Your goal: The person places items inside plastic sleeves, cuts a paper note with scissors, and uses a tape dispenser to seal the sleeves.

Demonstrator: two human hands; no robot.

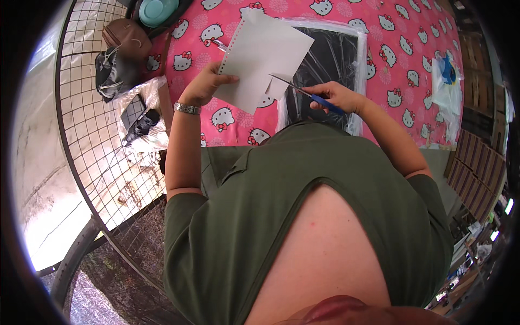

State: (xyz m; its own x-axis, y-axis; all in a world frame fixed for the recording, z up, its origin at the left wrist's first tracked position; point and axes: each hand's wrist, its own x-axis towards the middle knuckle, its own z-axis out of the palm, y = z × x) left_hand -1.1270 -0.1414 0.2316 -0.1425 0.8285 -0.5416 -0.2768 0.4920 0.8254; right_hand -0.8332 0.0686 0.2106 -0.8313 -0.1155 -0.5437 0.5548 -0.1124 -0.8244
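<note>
My left hand [205, 85] grips a white sheet of paper [260, 54] by its left edge, thumb on top; a row of punched holes runs along that edge. A narrow slit shows in the lower right part of the sheet. In my right hand [338, 97] is a pair of scissors [319, 101] with blue handles, fingers wrapped round them. The scissors' blades point left, their tip over the paper beside the slit. Beneath the paper and scissors lies a black panel [330, 59] with a white border, wrapped in clear plastic. A pen [219, 45] pokes out at the paper's left.
The pink cartoon-print tablecloth [401, 70] covers the table. At its right stands a blue tape roll [447, 70] on clear plastic. To the left are a brown bag [127, 39], a teal round container [158, 11], a dark phone-like object [132, 110] and a wire mesh [86, 86].
</note>
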